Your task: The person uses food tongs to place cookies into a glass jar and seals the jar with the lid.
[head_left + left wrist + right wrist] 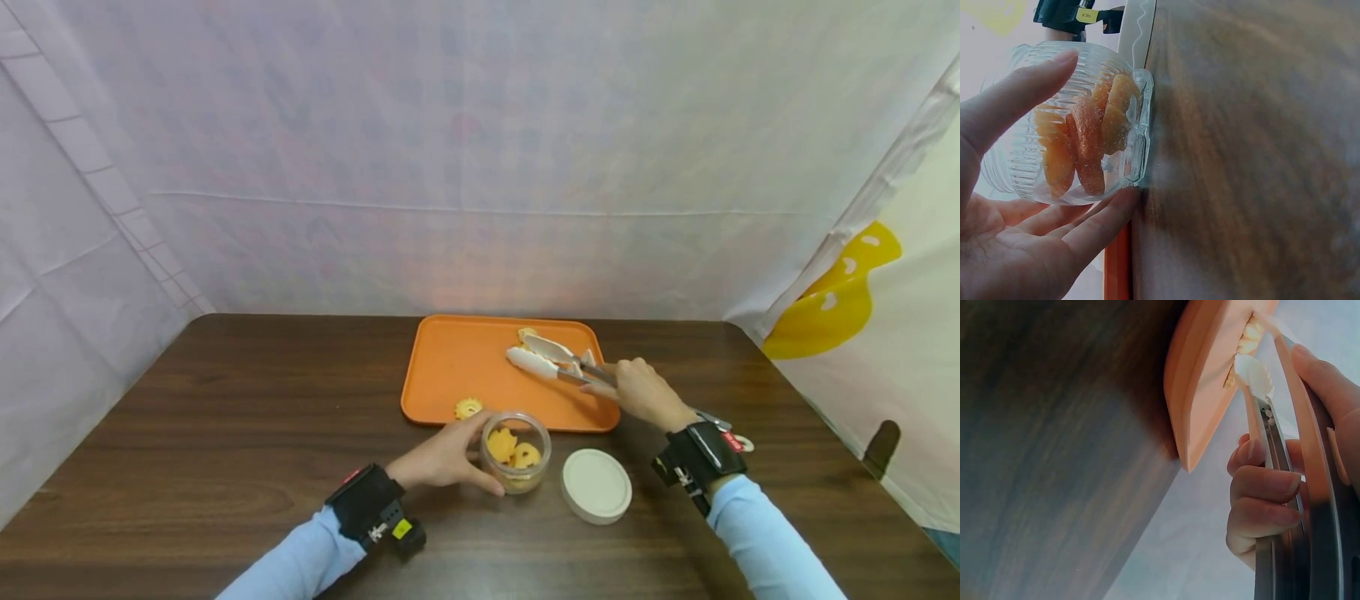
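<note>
Tongs lie within the curled fingers of the right hand.

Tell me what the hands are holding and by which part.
The right hand grips the tongs by their metal arms; the left hand holds the clear jar around its side.

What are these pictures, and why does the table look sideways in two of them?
There's no robot, just someone's bare left hand and right hand. The wide picture comes from a camera worn on the head, looking down. The other two come from the wrist cameras. Those probably tip with the wrists, so the table looks sideways.

The left hand holds a clear jar with cookies inside. The right hand holds tongs over an orange tray, where more cookies lie. Beside the jar lies a white lid.
</note>
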Available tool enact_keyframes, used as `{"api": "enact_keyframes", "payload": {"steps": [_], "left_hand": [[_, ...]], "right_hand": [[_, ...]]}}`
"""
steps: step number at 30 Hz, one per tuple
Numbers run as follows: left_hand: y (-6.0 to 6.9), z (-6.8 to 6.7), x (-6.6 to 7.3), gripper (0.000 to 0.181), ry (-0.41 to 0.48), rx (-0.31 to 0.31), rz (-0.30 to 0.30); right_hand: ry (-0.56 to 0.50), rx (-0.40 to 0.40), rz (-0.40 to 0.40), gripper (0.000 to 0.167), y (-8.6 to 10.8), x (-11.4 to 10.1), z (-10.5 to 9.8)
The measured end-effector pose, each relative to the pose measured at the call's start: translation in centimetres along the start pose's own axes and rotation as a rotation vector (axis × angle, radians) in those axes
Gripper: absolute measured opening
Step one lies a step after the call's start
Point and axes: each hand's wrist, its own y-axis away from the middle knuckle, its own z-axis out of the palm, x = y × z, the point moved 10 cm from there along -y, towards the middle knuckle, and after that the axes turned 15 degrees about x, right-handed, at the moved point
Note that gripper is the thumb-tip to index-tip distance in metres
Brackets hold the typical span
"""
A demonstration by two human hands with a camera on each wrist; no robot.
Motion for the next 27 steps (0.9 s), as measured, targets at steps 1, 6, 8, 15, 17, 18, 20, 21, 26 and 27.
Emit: {"api": "enact_keyframes", "payload": {"steps": [1, 6, 8, 15, 17, 18, 20, 21, 26, 27], "left_hand": [[0.0, 0.0, 0.0, 0.080, 0.000, 0.002, 0.001], [-0.1, -0.1, 0.1, 0.081, -0.001, 0.001, 0.003], [-0.1, 0.0, 0.0, 0.082, -0.001, -0.001, -0.003], [-0.1, 0.0, -0.1, 0.082, -0.016, -0.001, -0.015], [-0.1, 0.0, -0.1, 0.082, -0.022, -0.001, -0.013], [-0.1, 0.0, -0.2, 0.082, -0.022, 0.000, -0.018], [-0.1, 0.0, -0.2, 0.083, -0.024, 0.000, -0.012], [-0.1, 0.0, -0.1, 0.082, -0.024, 0.000, -0.009], [-0.1, 0.0, -0.1, 0.081, -0.003, 0.002, 0.000], [-0.1, 0.0, 0.0, 0.081, 0.001, 0.001, 0.001]], "right_hand": [[0.000, 0.007, -0.006, 0.040, 0.1, 0.0, -0.1], [-0.001, 0.022, 0.001, 0.047, 0.7, 0.2, -0.6], [-0.018, 0.032, 0.000, 0.048, 1.1, 0.3, -1.0], [-0.082, 0.033, 0.000, 0.055, 2.7, 0.3, -2.8], [-0.102, 0.018, 0.019, 0.057, 3.2, 0.3, -3.2], [-0.109, 0.016, 0.023, 0.058, 3.4, 0.3, -3.5], [-0.122, 0.017, 0.025, 0.059, 3.8, 0.0, -4.1], [-0.127, 0.020, 0.024, 0.060, 4.0, -0.1, -4.4], [-0.151, 0.052, -0.012, 0.061, 4.7, -1.1, -6.0], [-0.157, 0.054, -0.019, 0.060, 4.9, -1.3, -6.3]]}}
